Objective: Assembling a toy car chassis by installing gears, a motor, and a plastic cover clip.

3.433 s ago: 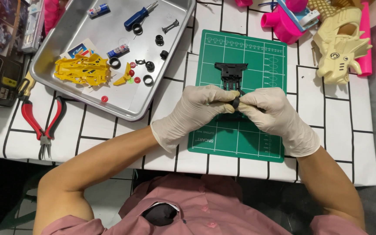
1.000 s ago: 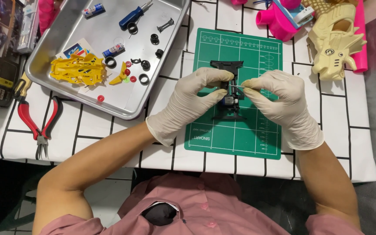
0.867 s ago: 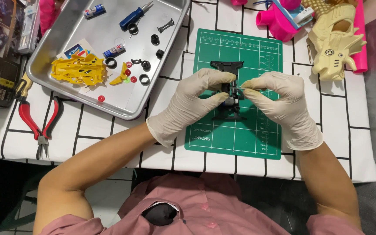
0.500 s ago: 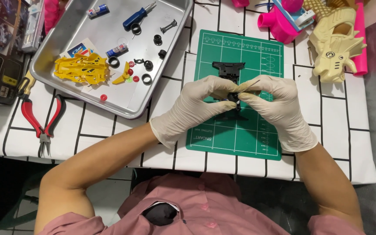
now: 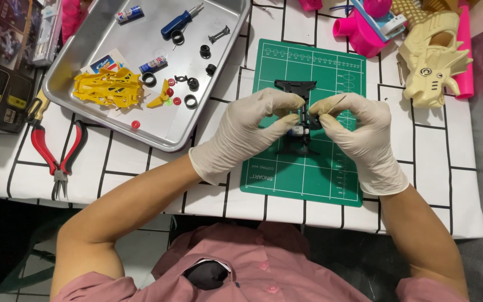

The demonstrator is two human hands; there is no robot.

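The black toy-car chassis (image 5: 300, 120) sits between the two gloved hands, just above the green cutting mat (image 5: 308, 173). The left hand (image 5: 247, 134) is closed on the chassis's left side, thumb and forefinger pinching near a small silver-and-blue cylinder, apparently a motor, set in the frame. The right hand (image 5: 359, 134) is closed on the right side, its fingertips pinched at the top edge; whether they also hold a separate small part cannot be told.

Step in hand, as judged: fitting or seating a component into the mid-section of the chassis. The next move probably calls for steady counter-pressure from the left hand while the right fingertips press or align the piece; both grips are fine pinches, so little force margin exists.

Items counted, relative to the hands:
- One metal tray (image 5: 85, 67), up and to the left of the left hand.
- One yellow car body shell (image 5: 107, 86) in the tray.
- One blue-handled screwdriver (image 5: 180, 21) in the tray's far part.
- About six small black rings or tyres near the tray's middle; exact count uncertain.
- A few small red pieces beside them.
- One pair of red-handled pliers (image 5: 57, 154), well left of the left hand.
- One cream dragon-shaped toy (image 5: 431, 61), beyond the right hand.
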